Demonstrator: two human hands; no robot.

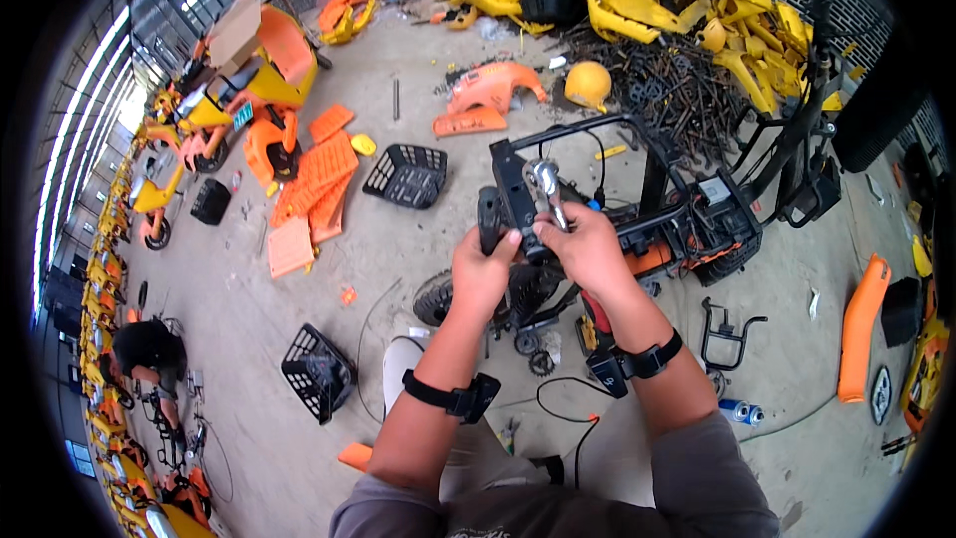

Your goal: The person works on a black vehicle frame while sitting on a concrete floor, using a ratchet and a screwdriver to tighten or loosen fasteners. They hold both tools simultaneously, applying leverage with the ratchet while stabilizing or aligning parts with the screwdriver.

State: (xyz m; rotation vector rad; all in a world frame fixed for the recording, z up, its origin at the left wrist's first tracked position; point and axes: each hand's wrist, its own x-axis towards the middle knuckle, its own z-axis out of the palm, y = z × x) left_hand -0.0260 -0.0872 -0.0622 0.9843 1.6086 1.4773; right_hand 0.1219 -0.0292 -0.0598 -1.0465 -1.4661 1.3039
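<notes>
A stripped black scooter frame [645,201] stands in front of me, with a wheel [434,299] at its near left. My right hand [585,244] is closed around the handle of a silver ratchet wrench [545,179], whose round head points up over the frame's end. Right beside it, my left hand [485,267] grips a dark, rounded black part [489,215] at that end; whether it is fixed to the frame I cannot tell. The thumbs almost meet. Partly hidden by my right forearm is a red and black tool [596,319].
Black baskets [406,175] [317,375] and orange panels [319,184] lie on the floor to the left. Yellow body parts [647,0] and dark metal scraps [662,80] are heaped at the back. Blue cans [741,411] lie right. Another person [149,354] works far left.
</notes>
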